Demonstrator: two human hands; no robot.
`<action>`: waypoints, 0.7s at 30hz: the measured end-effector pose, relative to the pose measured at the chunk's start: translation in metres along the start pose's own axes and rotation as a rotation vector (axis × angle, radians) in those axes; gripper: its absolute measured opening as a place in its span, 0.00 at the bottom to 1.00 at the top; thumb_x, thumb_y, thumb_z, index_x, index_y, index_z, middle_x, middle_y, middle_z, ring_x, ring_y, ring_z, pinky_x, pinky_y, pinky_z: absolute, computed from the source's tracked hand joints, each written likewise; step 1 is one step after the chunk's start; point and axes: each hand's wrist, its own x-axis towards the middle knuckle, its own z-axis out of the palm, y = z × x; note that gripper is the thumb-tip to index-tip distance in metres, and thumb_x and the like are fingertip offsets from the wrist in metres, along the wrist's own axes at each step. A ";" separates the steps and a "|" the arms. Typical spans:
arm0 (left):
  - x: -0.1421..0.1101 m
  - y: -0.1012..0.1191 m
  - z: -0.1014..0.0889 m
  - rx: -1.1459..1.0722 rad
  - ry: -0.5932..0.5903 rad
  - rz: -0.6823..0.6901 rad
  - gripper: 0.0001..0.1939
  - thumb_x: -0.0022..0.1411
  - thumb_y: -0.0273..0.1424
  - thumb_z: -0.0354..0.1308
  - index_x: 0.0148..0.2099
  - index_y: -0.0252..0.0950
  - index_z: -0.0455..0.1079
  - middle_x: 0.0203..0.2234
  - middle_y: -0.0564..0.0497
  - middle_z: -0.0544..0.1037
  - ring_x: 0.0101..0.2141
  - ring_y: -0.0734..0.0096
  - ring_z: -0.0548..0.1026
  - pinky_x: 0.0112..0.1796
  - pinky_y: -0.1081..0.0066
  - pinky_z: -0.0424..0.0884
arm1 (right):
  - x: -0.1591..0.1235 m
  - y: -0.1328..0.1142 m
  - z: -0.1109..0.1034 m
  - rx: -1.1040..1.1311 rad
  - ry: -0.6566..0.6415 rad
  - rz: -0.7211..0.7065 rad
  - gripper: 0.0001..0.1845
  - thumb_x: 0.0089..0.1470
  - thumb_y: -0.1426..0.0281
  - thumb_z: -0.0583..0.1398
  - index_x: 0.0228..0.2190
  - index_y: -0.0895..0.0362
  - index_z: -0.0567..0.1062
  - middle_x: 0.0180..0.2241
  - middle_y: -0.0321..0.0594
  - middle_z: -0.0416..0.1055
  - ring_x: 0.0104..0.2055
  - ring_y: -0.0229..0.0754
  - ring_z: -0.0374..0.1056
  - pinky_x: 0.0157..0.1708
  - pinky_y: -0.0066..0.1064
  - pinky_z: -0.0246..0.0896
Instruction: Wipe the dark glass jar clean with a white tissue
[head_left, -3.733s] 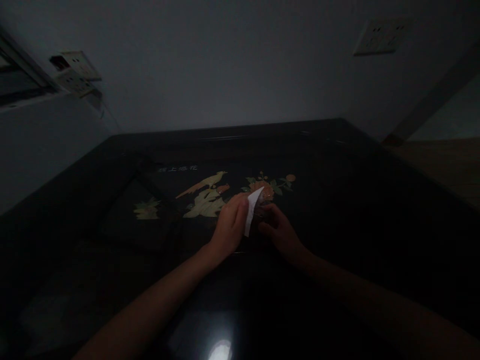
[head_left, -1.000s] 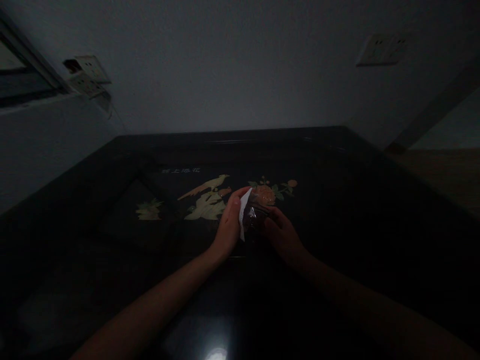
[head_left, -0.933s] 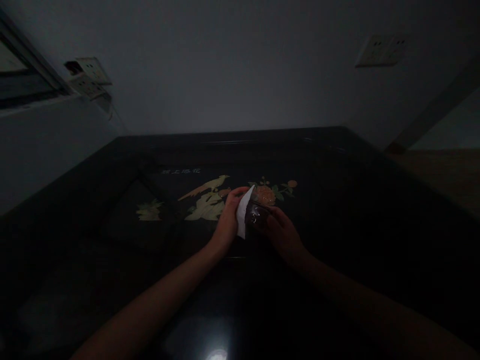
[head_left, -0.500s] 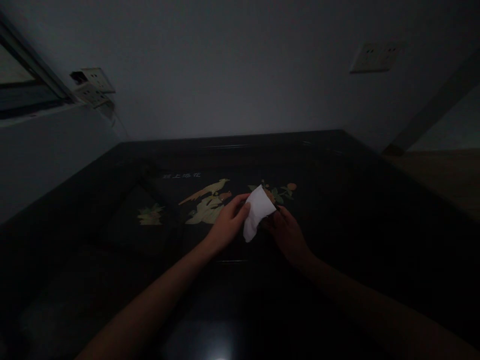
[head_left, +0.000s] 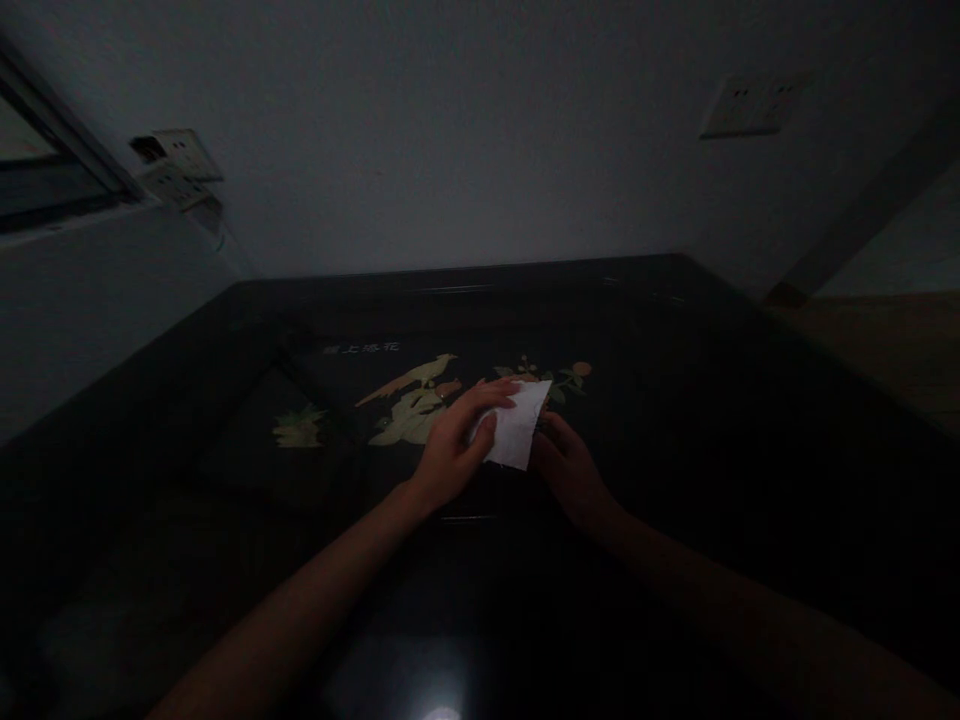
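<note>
A small white tissue (head_left: 516, 428), which could also be a thin cloth, lies spread between my hands above the dark tabletop (head_left: 645, 300). My left hand (head_left: 457, 440) is closed on its left side, with the fingers over the top and the thumb at the near edge. At its right edge, my right hand (head_left: 566, 462) is curled in shadow. Its fingers look closed, perhaps round something dark partly behind the tissue, but what they hold is too dark to make out.
The glossy table has an inlaid bird (head_left: 412, 378), flowers (head_left: 581, 370) and a plant motif (head_left: 300, 428). Behind it stands a pale wall (head_left: 450, 150) with a double socket (head_left: 757, 105) at right. Loose-looking sockets (head_left: 184, 165) are at left beside a window frame (head_left: 60, 150).
The tissue has turned and flattened out; its drooping end no longer hangs down. My left hand's fingers have moved over its top. My right hand has hardly moved.
</note>
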 end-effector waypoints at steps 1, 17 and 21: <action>0.000 0.000 -0.001 -0.007 -0.003 -0.018 0.11 0.66 0.32 0.47 0.45 0.38 0.69 0.50 0.43 0.74 0.52 0.61 0.70 0.54 0.56 0.62 | 0.001 0.000 0.000 0.017 0.000 0.006 0.19 0.47 0.58 0.65 0.41 0.52 0.72 0.44 0.40 0.73 0.44 0.47 0.70 0.40 0.37 0.67; -0.002 -0.003 0.002 0.301 0.086 0.110 0.11 0.62 0.29 0.49 0.48 0.37 0.62 0.49 0.41 0.69 0.51 0.59 0.66 0.52 0.54 0.62 | 0.004 0.006 -0.002 0.032 0.031 0.013 0.18 0.48 0.59 0.65 0.40 0.52 0.73 0.42 0.39 0.74 0.43 0.45 0.70 0.42 0.36 0.66; -0.006 -0.005 0.007 0.166 -0.054 0.227 0.17 0.65 0.26 0.40 0.54 0.38 0.59 0.52 0.41 0.69 0.56 0.62 0.64 0.56 0.54 0.57 | 0.001 0.002 -0.002 -0.096 0.004 -0.028 0.19 0.45 0.59 0.67 0.37 0.53 0.73 0.37 0.38 0.74 0.41 0.45 0.70 0.42 0.36 0.64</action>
